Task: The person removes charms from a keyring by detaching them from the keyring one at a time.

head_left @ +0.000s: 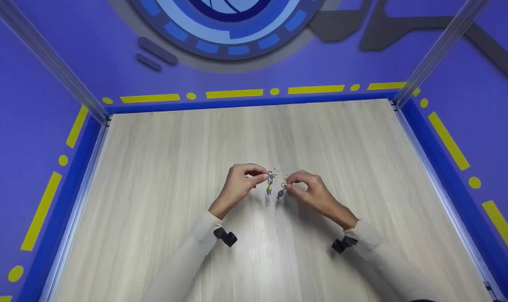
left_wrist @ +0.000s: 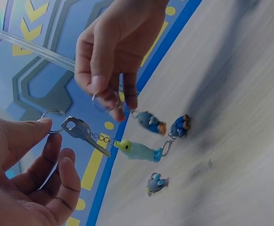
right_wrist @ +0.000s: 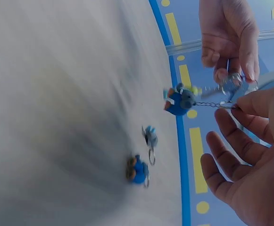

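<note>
Both hands are hovering over the middle of the wooden table (head_left: 153,167). Left hand (head_left: 237,184) is pinching a key ring (left_wrist: 52,121) carrying a key (left_wrist: 82,133) and a green-and-blue charm (left_wrist: 137,150). Right hand (head_left: 312,191) is pinching a second ring (left_wrist: 109,104) with a blue charm (left_wrist: 151,122) dangling. Two loose blue charms (right_wrist: 144,157) are lying on the table beneath them.
</note>
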Tool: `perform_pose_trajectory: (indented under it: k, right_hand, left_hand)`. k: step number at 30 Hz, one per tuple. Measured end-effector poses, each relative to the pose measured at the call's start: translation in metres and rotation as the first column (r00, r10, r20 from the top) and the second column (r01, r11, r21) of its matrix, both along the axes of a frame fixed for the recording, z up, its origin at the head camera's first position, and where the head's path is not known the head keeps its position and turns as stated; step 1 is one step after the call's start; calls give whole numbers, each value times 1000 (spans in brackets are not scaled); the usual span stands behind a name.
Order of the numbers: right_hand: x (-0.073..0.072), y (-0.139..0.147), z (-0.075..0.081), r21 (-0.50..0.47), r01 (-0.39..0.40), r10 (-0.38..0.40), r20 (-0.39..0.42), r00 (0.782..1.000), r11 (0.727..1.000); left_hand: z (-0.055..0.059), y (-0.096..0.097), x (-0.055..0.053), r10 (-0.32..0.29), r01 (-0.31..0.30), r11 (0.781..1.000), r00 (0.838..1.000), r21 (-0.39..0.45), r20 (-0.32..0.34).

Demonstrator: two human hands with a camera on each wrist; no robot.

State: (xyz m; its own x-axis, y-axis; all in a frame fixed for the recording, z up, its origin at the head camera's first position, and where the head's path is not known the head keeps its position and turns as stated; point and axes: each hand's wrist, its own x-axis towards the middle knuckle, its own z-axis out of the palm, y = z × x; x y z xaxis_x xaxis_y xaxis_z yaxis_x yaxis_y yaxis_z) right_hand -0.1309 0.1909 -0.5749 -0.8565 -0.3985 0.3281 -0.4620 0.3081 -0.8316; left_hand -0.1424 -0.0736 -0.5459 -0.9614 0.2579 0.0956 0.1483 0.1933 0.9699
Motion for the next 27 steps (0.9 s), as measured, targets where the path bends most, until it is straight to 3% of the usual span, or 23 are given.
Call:
perform_pose_trajectory:
  k: [12,18,27]
  right_hand:
    - [10,55,-8,232,-26,15,49,999,972]
    - [0,66,-13,284,-2,-13,48,999,959]
    - [-27,74,-20,329,22,-38,42,998,944]
  left_hand:
    - [-5,-16,5,26,-26,1000,1000,-12,6]
    - [-7,-19,10,37,-36,999,999,-16,27]
    - [-8,-25,13,52,-52,998,998,-29,30]
